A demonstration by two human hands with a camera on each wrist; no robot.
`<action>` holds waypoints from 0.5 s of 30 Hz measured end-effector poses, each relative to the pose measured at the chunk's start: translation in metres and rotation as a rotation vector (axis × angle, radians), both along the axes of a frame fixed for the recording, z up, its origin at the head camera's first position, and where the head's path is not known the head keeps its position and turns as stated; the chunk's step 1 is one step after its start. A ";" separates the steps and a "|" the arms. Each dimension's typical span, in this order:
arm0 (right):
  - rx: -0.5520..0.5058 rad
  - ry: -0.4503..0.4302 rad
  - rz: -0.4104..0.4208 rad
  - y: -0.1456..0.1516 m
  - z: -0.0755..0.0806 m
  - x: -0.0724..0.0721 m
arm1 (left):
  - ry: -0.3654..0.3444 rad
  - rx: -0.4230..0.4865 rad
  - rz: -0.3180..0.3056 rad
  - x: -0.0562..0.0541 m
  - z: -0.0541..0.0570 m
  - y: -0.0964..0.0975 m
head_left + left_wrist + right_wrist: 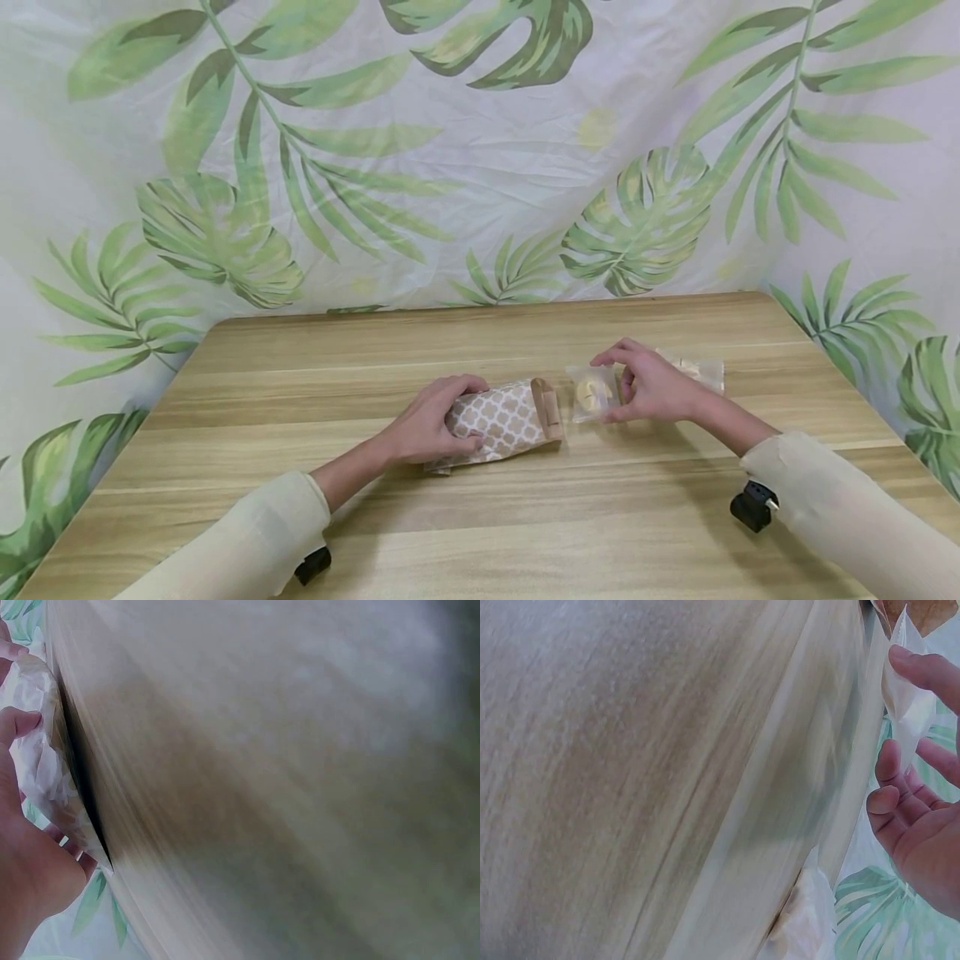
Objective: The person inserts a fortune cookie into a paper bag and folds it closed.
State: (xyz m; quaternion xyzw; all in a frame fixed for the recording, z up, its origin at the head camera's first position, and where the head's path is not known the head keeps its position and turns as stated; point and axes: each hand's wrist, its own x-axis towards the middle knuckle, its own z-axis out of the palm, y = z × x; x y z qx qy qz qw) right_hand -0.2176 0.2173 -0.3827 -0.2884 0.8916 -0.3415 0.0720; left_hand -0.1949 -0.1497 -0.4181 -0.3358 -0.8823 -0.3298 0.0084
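Note:
A brown paper bag (504,421) with a white lattice pattern lies on its side on the table, its mouth facing right. My left hand (429,425) grips the bag's closed end, thumb on the near side and fingers over the far side. Just right of the mouth, my right hand (654,390) holds a small clear packet (592,395) with a round, pale yellow piece inside. In the right wrist view the thumb and fingers hold opposite edges of that packet (910,705). The left wrist view shows the bag (46,761) edge-on under the fingers.
Another clear packet (711,375) lies behind the right wrist, partly hidden by it. The wooden table (480,533) ends at a leaf-print cloth (510,208) hanging along the back. Black wrist devices (753,507) sit under both sleeves.

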 end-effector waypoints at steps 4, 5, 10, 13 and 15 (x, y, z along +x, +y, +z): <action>-0.010 -0.005 0.006 -0.002 0.000 0.001 | -0.006 0.001 -0.003 0.000 0.000 0.000; -0.013 -0.006 0.007 -0.002 -0.001 0.001 | -0.007 0.001 -0.003 0.001 0.000 0.000; -0.019 -0.005 0.006 -0.003 -0.003 0.001 | -0.008 -0.003 -0.002 0.001 0.001 0.000; -0.022 -0.002 0.008 -0.005 -0.004 0.000 | -0.016 -0.009 0.000 0.001 0.002 0.000; -0.022 -0.003 0.012 -0.006 -0.005 0.000 | -0.021 -0.012 0.000 0.002 0.002 0.000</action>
